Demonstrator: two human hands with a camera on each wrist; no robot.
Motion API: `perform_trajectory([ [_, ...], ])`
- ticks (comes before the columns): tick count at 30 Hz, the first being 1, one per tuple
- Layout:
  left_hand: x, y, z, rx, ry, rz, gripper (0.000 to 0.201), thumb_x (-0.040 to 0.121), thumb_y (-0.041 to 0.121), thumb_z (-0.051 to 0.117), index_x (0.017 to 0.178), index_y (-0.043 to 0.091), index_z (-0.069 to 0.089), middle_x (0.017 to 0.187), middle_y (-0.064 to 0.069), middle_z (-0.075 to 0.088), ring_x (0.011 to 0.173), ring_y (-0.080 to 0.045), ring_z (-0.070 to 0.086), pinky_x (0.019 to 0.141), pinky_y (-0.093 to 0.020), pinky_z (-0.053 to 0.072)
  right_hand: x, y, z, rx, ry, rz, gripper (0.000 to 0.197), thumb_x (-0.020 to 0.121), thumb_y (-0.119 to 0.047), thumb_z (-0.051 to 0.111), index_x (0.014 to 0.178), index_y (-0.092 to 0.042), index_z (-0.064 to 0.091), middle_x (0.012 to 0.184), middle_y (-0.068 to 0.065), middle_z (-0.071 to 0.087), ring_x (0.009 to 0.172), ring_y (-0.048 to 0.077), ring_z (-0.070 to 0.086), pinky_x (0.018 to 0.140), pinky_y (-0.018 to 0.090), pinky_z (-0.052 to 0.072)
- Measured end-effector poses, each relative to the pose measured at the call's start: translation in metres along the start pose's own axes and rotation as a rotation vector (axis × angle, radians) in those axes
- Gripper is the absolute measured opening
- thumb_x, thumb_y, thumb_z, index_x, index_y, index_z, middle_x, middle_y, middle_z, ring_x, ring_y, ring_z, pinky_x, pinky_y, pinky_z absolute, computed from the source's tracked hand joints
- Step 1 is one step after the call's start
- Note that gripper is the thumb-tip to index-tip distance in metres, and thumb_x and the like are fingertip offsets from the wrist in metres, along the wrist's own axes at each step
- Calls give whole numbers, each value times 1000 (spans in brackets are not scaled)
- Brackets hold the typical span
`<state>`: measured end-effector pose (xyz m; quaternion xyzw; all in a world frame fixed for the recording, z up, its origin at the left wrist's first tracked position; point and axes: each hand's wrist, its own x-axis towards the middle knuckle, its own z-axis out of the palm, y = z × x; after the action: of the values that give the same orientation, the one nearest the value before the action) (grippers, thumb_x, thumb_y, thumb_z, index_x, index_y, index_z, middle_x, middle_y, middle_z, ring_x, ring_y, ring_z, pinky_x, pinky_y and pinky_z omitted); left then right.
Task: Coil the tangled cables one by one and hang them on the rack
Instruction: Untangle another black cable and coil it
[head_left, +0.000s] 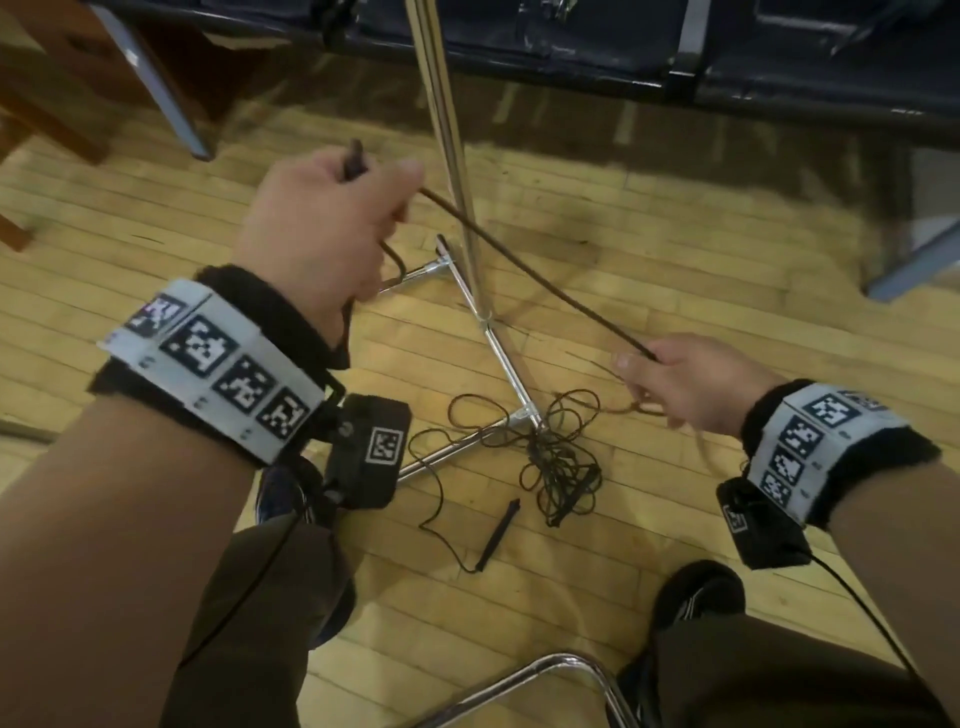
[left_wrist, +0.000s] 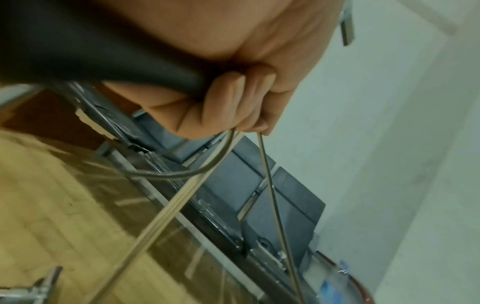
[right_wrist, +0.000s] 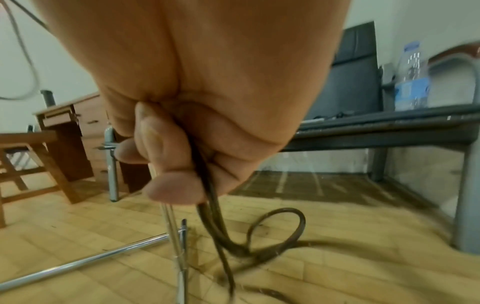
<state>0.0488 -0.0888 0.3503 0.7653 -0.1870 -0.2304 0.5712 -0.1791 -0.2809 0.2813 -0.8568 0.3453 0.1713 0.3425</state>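
Note:
A thin dark cable (head_left: 540, 278) stretches taut between my two hands above the floor. My left hand (head_left: 332, 228) grips it near one end, with the plug end (head_left: 356, 158) sticking up past the knuckles; the left wrist view shows curled fingers (left_wrist: 223, 102) around the cable (left_wrist: 270, 185). My right hand (head_left: 675, 379) pinches the same cable lower down; in the right wrist view the cable (right_wrist: 215, 218) runs out under the thumb and loops on the floor. A tangled heap of cables (head_left: 556, 457) lies by the chrome rack's base (head_left: 498, 353). The rack's pole (head_left: 447, 130) rises between my hands.
A loose black plug (head_left: 498, 532) lies on the wooden floor near the heap. Dark bench seating (head_left: 675, 47) runs along the back, a wooden desk (head_left: 57, 88) stands at far left. A chrome chair frame (head_left: 561, 670) sits between my legs. A water bottle (right_wrist: 413, 82) stands on the bench.

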Motion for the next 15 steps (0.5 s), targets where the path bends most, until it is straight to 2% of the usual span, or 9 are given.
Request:
perform_trajectory([
  [2,-1,-7,2,215,-18,-6,22,97,50,66,90,30,71,70,9,66,50,-3,51,46,-23,42,0,0,-2,-57,-20,6,47,104,-51,39,88,-14,64,71,3,56,63,18,55,63,41,50],
  [4,-4,-13,9,574,-100,6,19,102,46,59,103,31,70,86,6,72,57,-6,60,49,-25,45,-1,-10,-2,-124,-39,-21,41,105,-49,41,92,-18,65,75,1,63,68,18,58,63,37,47],
  [6,-7,-16,15,845,-176,47,19,106,38,52,116,29,65,109,7,72,71,-11,65,56,-29,49,-2,-23,-3,-146,-41,-70,31,104,-45,44,96,-22,65,86,1,68,81,21,63,73,38,51],
  [7,-9,-14,17,887,-192,58,22,106,34,50,121,26,63,115,5,70,74,-13,65,57,-30,49,-4,-30,-2,-147,-45,-95,28,104,-42,44,97,-24,64,89,1,68,86,21,63,77,39,52],
  [9,-16,-10,22,856,-236,98,30,104,28,51,132,25,62,104,6,69,66,-7,63,52,-24,45,-8,-42,1,-121,-62,-138,27,103,-38,42,97,-25,65,93,0,68,89,20,62,81,41,53],
  [11,-27,-9,33,722,-400,136,35,102,29,56,136,32,62,101,13,68,55,-1,61,45,-17,44,-13,-48,3,-53,-63,-189,29,103,-35,41,94,-27,67,91,0,67,83,17,61,77,40,51],
  [13,-36,-10,44,658,-580,162,28,102,37,60,129,38,66,96,16,69,53,5,59,48,-15,47,-17,-53,4,81,-20,-253,29,103,-32,42,89,-29,68,80,-1,66,69,13,56,65,38,46],
  [15,-38,-13,52,679,-646,182,17,101,43,61,113,37,71,80,13,69,51,6,56,48,-15,43,-19,-55,1,212,32,-300,30,103,-31,44,86,-31,68,68,-7,59,56,6,49,58,36,40],
])
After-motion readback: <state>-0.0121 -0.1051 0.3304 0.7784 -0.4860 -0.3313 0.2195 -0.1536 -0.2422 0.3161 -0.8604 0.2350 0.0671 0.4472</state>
